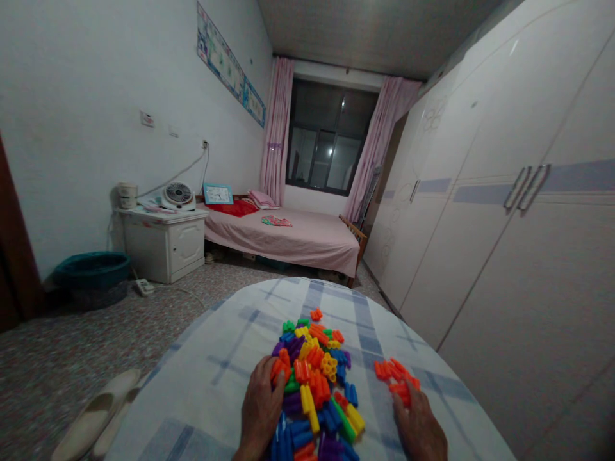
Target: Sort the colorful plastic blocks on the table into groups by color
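A fan (179,194) stands on a cabinet (187,244) beside the bed (317,238).

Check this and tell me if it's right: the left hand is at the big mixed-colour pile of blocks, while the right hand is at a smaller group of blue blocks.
One thing is wrong: the smaller group of blocks at the right hand is orange, not blue, as the head view shows. The left hand is indeed at the big mixed-colour pile.

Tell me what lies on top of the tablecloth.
On the tablecloth lie a colourful heap of plastic pieces by the left hand, and a smaller orange group at the right hand. Whatever the heap covers can't be seen.
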